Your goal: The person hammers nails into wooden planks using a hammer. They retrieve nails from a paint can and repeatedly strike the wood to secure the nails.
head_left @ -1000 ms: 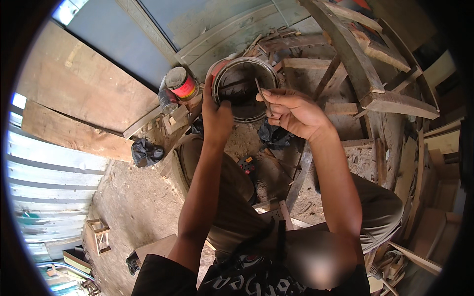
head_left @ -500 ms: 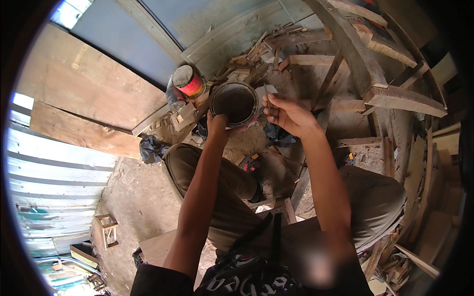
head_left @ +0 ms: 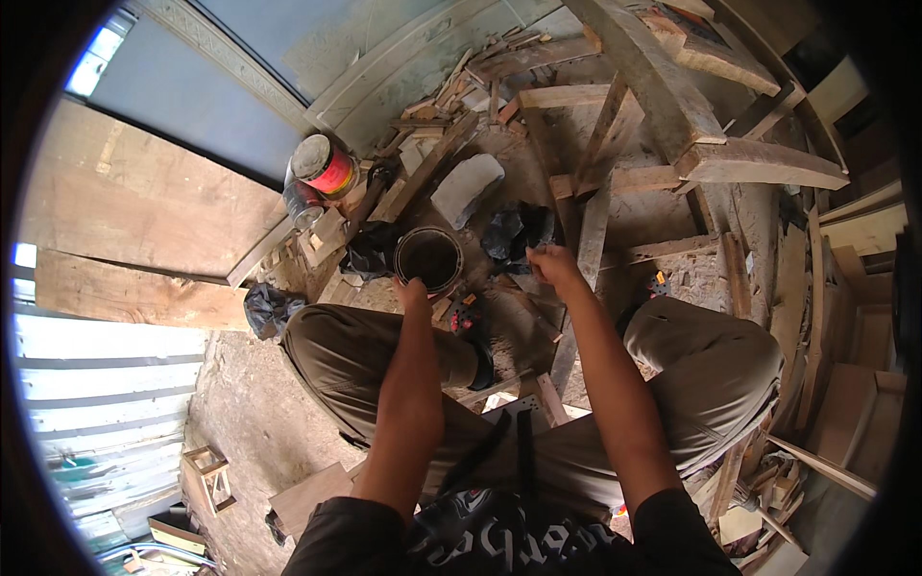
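An open round can (head_left: pixel 459 253), dark inside with a pale rim, is in front of me between my knees. My left hand (head_left: pixel 413 292) grips it by the near side, thumb at the rim. Off to its right, my right hand (head_left: pixel 553 266) is closed with fingertips pinched together; whatever is between them is too small to make out. Just beyond those fingers lies a crumpled black plastic bag (head_left: pixel 514 233). Another dark plastic bag (head_left: pixel 369 252) is left of the can.
A red-labelled can (head_left: pixel 325 167) stands by the wall at the far left, beside a grey can (head_left: pixel 303 205). A pale stone slab (head_left: pixel 468 190) lies beyond the bag. A wooden frame (head_left: pixel 711 158) rises at the right, and scrap wood (head_left: pixel 423 125) is piled along the back.
Both hands have come down and nearer to me, the can lowered in the left one. The right hand has moved down beside the black bag. The head view has shifted slightly.
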Demonstrator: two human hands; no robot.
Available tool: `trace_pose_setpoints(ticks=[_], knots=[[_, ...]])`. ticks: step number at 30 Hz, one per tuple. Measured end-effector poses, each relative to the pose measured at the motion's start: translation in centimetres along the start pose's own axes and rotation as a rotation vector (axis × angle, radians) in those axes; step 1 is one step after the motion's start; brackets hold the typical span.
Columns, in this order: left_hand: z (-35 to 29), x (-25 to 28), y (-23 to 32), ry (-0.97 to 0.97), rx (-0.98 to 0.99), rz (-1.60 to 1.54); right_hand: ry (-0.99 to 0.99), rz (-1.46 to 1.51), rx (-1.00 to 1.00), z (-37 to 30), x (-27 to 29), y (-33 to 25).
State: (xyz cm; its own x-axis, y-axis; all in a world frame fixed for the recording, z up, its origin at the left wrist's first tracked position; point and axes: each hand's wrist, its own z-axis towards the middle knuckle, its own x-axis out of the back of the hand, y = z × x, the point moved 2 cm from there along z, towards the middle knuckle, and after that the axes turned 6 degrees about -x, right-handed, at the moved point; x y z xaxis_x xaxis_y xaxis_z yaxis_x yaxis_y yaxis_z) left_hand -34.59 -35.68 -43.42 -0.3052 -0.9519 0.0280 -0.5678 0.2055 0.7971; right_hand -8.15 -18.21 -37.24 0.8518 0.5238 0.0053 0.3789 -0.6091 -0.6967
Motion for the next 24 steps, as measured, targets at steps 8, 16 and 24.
trace_pose_setpoints(ticks=[8,16,24], knots=[[-0.2,0.6,3.9,0.282,-0.649,0.587,-0.061,-0.114,-0.026,-1.5,-3.7,1.8],[-8.8,-4.7,15.4,-0.799,-0.239,-0.954,-0.02,-0.084,0.105,0.2,-3.4,1.8],[-17.1,-4.3,21.9,-1.533,-0.172,-1.544,-0.048,-0.061,0.112,-1.2,-4.0,0.0]])
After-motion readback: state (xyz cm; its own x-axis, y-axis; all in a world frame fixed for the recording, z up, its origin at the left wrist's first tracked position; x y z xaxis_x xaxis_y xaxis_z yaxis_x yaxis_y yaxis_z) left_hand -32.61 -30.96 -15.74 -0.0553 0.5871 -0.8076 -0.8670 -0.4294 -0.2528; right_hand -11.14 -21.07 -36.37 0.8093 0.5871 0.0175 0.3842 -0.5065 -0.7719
